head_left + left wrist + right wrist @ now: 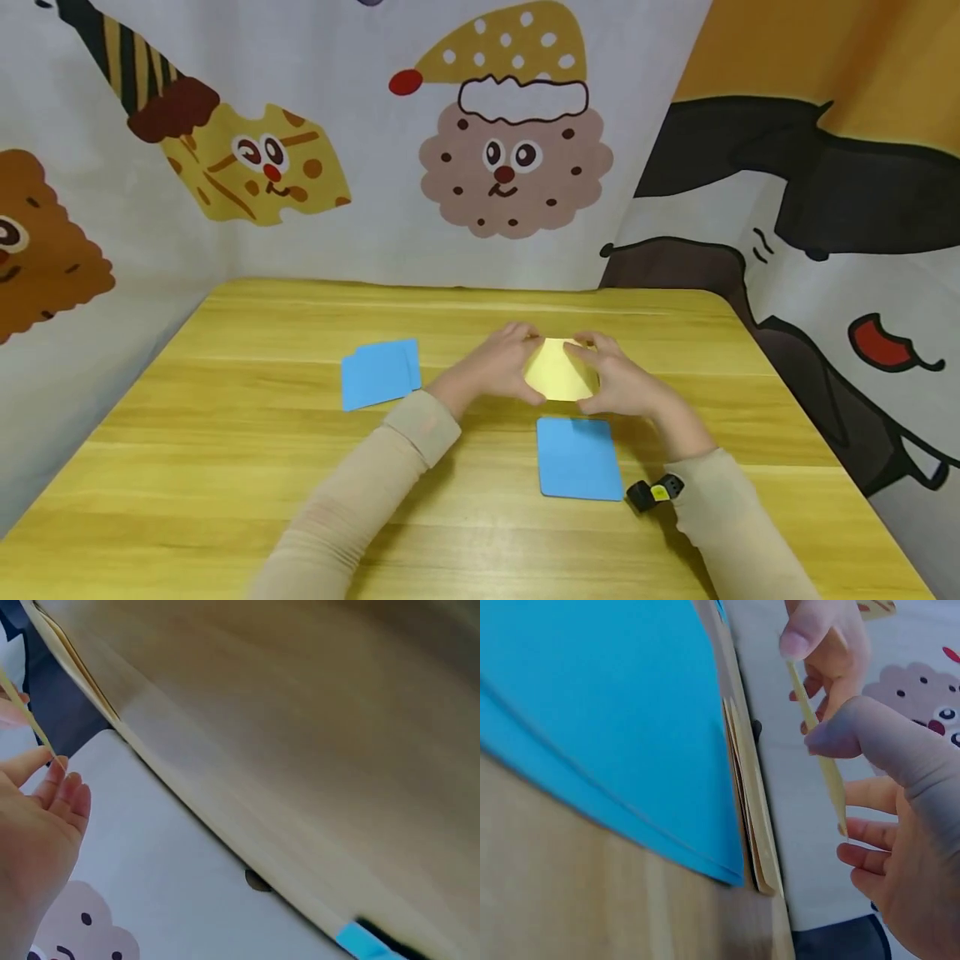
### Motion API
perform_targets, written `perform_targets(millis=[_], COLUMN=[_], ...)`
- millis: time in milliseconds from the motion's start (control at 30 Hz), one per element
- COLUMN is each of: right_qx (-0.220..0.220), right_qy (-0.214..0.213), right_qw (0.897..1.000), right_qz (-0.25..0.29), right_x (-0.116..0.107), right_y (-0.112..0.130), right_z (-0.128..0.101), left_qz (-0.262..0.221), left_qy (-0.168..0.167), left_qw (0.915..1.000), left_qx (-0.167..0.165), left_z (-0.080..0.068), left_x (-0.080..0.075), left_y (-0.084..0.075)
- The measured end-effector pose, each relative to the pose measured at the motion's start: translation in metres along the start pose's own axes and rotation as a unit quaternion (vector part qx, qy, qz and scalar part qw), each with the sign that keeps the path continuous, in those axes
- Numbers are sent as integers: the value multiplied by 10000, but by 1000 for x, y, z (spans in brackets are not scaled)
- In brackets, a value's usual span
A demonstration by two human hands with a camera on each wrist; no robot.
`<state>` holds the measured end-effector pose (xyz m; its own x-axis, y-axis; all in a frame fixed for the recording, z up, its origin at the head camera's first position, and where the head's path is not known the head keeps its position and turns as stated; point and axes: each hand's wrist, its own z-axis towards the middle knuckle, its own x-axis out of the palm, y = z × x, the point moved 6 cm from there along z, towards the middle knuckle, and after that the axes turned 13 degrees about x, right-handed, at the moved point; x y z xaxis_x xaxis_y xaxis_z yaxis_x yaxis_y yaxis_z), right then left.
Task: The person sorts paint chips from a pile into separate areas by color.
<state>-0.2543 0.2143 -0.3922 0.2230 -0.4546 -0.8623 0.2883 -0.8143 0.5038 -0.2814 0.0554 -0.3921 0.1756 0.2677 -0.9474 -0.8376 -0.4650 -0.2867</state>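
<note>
Beige cloth is closest to us, with the left sleeve slanting up from the bottom edge and the right sleeve angling in from the other side, both reaching over the wood-grain tabletop. And look where they meet: the left hand and the right hand, facing each other with a yellow card between them! Both sides of the grip are clamped on it, left thumb and fingers at one side, right thumb and fingers at the other, and the right wrist view catches it nearly edge-on, a slim yellow strip held up off the wood. Whether it is one sheet or several pressed together, I cannot tell. Just on the near side of the hands lies a blue card stack, flat and fairly square, its layered edge plain in the right wrist view. Right beside its near corner is a small black device with a yellow patch, up against the right cuff. Over to the left, near the left wrist, two overlapping blue cards lie slightly fanned, one peeking out past the other. And behind it all hangs the pale curtain, where a pink printed biscuit wears a spotted mustard cap.
</note>
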Motion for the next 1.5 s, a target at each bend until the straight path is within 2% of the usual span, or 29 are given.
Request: perform_targets(millis=[233,467,600,867,1000,1200,1500], right_qx=[186,264,277,512,556,488,211], right_qy=[283,557,705,906,912,712,330], right_qw=[9994,9980,9970,9940,9937,9957,9989], right_qz=[93,124,183,338,352,337,247], right_x=[0,3,7,14,13,5,0], right_y=[-20,-36,-41,-49,-48,-38,-10], right_z=[8,12,13,14,13,10,7], left_qz=[164,829,885,601,493,441,201], left_qy=[372,970,1108,1273,1126,633,23], left_qw=[9991,9917,9898,9898,9921,9967,9996], left_qx=[-121,-154,-113,-211,-230,-232,-216], left_z=[19,33,33,27,24,15,-17], left_x=[12,31,38,39,32,16,-13], left_y=[2,3,3,5,5,5,7])
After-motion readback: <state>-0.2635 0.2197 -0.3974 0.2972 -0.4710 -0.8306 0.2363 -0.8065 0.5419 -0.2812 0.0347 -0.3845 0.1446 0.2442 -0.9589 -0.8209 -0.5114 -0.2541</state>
